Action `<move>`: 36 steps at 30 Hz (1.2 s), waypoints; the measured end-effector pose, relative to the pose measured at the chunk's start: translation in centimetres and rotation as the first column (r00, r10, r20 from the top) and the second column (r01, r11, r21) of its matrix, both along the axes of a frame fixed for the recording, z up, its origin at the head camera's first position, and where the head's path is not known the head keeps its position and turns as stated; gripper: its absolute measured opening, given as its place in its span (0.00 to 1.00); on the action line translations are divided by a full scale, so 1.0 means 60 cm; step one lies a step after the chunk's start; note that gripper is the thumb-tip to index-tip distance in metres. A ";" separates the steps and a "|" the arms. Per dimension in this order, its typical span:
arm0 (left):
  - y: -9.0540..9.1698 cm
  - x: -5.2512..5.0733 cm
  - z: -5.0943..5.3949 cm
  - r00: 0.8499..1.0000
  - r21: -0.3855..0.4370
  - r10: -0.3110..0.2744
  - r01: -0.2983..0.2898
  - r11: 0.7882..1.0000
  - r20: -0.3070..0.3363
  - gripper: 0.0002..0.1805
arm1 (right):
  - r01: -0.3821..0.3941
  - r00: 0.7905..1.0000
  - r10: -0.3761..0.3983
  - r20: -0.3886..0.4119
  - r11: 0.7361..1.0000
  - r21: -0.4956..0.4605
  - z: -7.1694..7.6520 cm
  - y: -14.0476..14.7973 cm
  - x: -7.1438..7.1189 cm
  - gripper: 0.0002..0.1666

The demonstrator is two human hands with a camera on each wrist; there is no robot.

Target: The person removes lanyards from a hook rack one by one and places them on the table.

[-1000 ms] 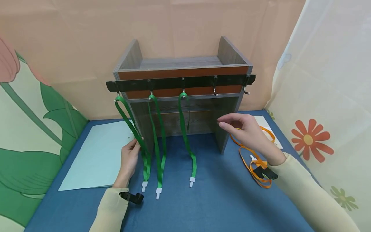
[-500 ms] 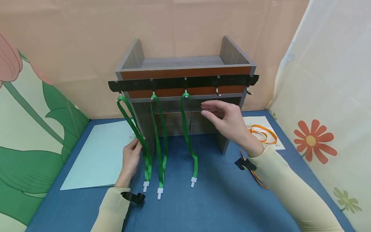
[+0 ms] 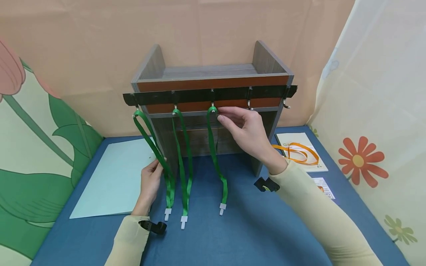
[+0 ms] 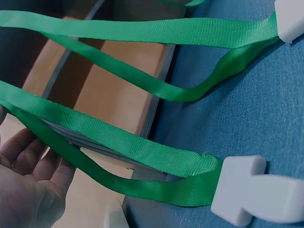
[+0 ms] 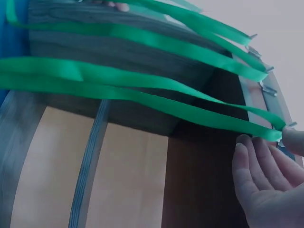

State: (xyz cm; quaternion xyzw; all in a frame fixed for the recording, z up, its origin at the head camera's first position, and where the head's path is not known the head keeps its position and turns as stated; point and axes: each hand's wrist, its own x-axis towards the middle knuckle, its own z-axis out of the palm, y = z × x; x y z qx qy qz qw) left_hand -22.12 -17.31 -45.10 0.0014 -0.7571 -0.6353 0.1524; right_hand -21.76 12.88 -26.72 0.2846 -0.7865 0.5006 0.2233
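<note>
Three green lanyards hang from hooks on a black rail [image 3: 194, 96]. My left hand [image 3: 150, 184] pinches the leftmost green lanyard [image 3: 151, 144] partway down its strap; in the left wrist view this lanyard [image 4: 128, 145] runs down to a white clip [image 4: 256, 190]. The middle lanyard [image 3: 187, 147] hangs untouched. Up by the third lanyard [image 3: 212, 144], my right hand [image 3: 251, 133] has its thumb and forefinger apart, just right of the loop on the hook. In the right wrist view, the right hand's [image 5: 273, 175] thumb is at the top of the strap [image 5: 213, 118]; whether it touches is unclear.
The rail crosses the front of a grey wooden shelf [image 3: 273, 66]; its two right hooks [image 3: 285, 104] hold nothing. A pale blue sheet [image 3: 110, 177] lies left. To the right are a booklet [image 3: 293, 140], an orange lanyard [image 3: 311, 153] and a small card [image 3: 324, 187].
My right hand has moved left and up from beside the orange lanyards to the third green lanyard's loop. My left hand has stayed on the leftmost lanyard.
</note>
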 end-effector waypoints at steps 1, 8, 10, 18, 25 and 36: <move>0.000 0.000 0.000 1.000 0.000 -0.001 0.001 1.000 0.004 0.20 | 0.004 1.000 -0.004 0.003 1.000 -0.006 0.001 -0.003 0.000 0.16; 0.001 0.000 0.000 1.000 0.003 0.011 -0.011 1.000 -0.011 0.21 | 0.008 1.000 -0.008 -0.006 1.000 -0.009 0.013 -0.018 0.003 0.13; 0.001 -0.001 -0.001 1.000 0.005 0.013 -0.013 1.000 -0.015 0.21 | 0.015 1.000 -0.015 -0.014 1.000 -0.016 0.015 -0.019 0.006 0.11; 0.002 -0.001 -0.001 1.000 0.009 0.008 -0.008 1.000 -0.010 0.21 | -0.014 0.996 0.002 -0.088 0.991 -0.136 0.041 0.000 0.036 0.08; -0.002 -0.002 0.005 1.000 0.013 -0.016 0.016 1.000 0.010 0.17 | -0.048 0.994 0.026 -0.105 0.976 -0.214 0.083 0.030 0.051 0.07; -0.002 -0.003 -0.002 1.000 -0.004 -0.004 0.004 1.000 0.000 0.19 | -0.026 0.990 -0.006 -0.139 0.974 -0.226 0.118 0.069 0.062 0.06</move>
